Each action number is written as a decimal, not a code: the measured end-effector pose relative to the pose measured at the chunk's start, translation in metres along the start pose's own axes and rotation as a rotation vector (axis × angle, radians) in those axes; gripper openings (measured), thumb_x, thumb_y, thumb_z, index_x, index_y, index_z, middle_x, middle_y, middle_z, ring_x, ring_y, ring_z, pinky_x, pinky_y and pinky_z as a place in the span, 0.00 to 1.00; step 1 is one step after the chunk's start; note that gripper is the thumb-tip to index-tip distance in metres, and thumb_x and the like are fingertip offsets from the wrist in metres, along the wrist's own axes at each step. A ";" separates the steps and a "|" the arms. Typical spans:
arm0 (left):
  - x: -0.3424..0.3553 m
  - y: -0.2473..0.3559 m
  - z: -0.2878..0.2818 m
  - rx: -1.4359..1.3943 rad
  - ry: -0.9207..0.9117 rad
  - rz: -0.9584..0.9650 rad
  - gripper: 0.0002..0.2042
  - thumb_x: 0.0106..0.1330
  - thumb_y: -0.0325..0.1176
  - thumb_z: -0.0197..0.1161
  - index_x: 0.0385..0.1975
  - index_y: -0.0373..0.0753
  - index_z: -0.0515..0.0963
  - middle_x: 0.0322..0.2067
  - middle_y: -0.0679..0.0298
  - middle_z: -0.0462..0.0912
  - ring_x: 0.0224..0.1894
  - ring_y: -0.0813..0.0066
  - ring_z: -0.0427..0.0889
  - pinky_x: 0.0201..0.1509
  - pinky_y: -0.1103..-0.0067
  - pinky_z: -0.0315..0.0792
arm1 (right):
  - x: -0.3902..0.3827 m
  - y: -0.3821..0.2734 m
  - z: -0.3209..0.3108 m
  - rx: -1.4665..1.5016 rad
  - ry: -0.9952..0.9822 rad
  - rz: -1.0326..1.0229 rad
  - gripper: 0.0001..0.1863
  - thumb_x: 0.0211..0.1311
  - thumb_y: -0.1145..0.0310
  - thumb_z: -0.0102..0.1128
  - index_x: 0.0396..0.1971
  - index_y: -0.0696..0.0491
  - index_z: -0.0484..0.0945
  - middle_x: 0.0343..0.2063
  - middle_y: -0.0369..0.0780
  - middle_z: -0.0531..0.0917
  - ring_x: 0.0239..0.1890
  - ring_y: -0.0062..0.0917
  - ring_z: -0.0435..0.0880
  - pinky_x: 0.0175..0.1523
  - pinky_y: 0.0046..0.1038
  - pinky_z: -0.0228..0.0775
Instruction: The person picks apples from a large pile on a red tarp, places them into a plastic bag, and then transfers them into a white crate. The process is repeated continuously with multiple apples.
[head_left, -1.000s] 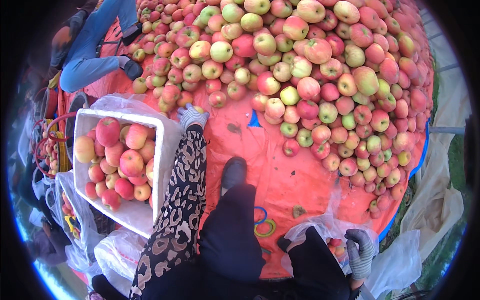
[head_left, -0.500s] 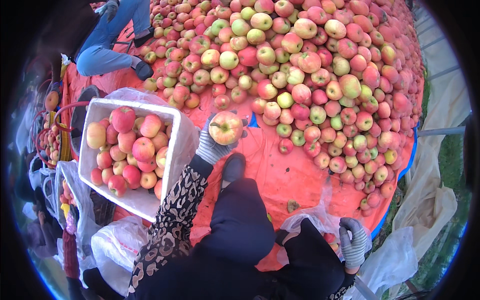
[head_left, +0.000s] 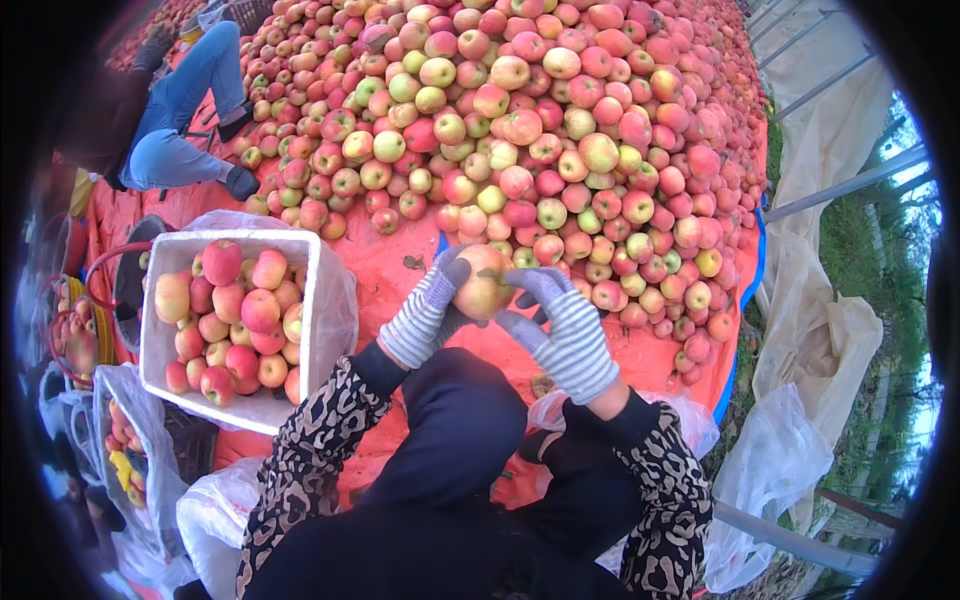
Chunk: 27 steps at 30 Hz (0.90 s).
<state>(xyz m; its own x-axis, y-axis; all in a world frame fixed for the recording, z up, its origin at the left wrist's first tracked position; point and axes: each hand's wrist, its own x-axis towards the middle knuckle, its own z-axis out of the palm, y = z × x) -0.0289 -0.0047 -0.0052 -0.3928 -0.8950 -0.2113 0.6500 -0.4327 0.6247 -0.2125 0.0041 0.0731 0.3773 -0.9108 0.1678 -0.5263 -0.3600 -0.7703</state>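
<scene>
An apple (head_left: 484,284), yellowish red, sits in the grip of my left hand (head_left: 425,318), which wears a striped grey-and-white glove. Its stem side, with a small dark bit on it, faces my right hand (head_left: 572,338). That hand, gloved alike, is at the apple's right edge with its fingertips touching or almost touching it. Its thumb and fingers are apart. To the left stands a white foam box (head_left: 310,330) full of red and yellow apples (head_left: 240,312). Ahead rises a large heap of loose apples (head_left: 560,130).
An orange-red tarp (head_left: 390,268) with a blue edge lies under everything. At the upper left another person (head_left: 185,135) in blue jeans sits beside the heap. Clear plastic sheeting (head_left: 770,450) and metal poles (head_left: 850,190) run along the right. A lined crate (head_left: 150,450) stands at the lower left.
My right hand has come up from beside my right knee to the apple. My left hand still holds the apple, now turned somewhat. The view has shifted toward the right.
</scene>
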 end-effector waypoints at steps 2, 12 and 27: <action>-0.008 0.001 0.003 -0.019 0.003 -0.008 0.28 0.63 0.53 0.57 0.56 0.41 0.63 0.45 0.62 0.72 0.43 0.74 0.75 0.35 0.79 0.73 | 0.005 0.004 0.011 -0.025 0.003 0.014 0.17 0.50 0.64 0.67 0.38 0.56 0.76 0.34 0.42 0.77 0.33 0.30 0.77 0.37 0.29 0.72; -0.046 -0.004 -0.012 -0.271 0.117 -0.213 0.33 0.58 0.53 0.63 0.57 0.39 0.63 0.50 0.59 0.73 0.48 0.69 0.76 0.50 0.73 0.74 | 0.000 0.043 0.020 0.216 -0.018 0.180 0.07 0.54 0.74 0.62 0.30 0.58 0.74 0.24 0.40 0.79 0.25 0.25 0.77 0.33 0.27 0.72; -0.195 0.044 -0.146 1.376 0.938 0.480 0.35 0.48 0.39 0.71 0.56 0.36 0.64 0.48 0.54 0.69 0.47 0.62 0.73 0.51 0.73 0.71 | -0.034 0.064 -0.020 -0.596 -0.417 -0.056 0.09 0.48 0.67 0.62 0.30 0.52 0.76 0.32 0.43 0.77 0.37 0.40 0.76 0.44 0.38 0.67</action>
<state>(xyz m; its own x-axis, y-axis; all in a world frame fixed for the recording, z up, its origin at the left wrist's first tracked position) 0.1719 0.1353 -0.0464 0.4592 -0.8752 0.1520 -0.5952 -0.1760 0.7841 -0.2742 0.0081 0.0302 0.6119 -0.7779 -0.1429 -0.7786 -0.5607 -0.2819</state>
